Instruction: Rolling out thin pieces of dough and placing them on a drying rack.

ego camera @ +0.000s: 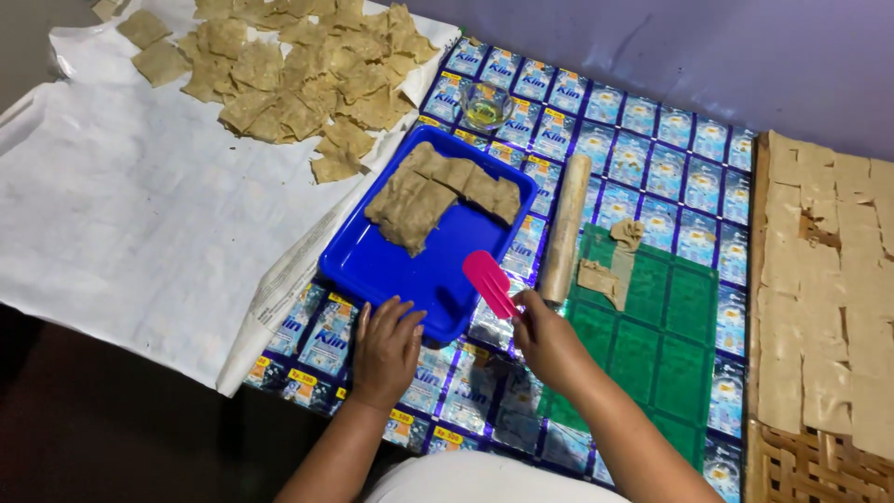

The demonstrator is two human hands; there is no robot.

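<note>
A blue plastic tray [424, 270] lies on a mat of joined printed sachet wrappers and holds flat slabs of brown dough [438, 191]. My left hand [386, 349] rests flat at the tray's near edge, fingers spread, holding nothing. My right hand [549, 340] grips a pink plastic scraper [489, 282], whose blade points over the tray's near right corner. A wooden rolling pin [566, 228] lies just right of the tray. Small dough scraps [610, 265] sit on the green part of the mat [666, 326].
A heap of thin cut dough squares [298, 79] lies on white paper [130, 214] at the back left. A small glass bowl of yellowish liquid [485, 104] stands behind the tray. Rows of flat dough pieces [824, 279] cover a woven rack at the right.
</note>
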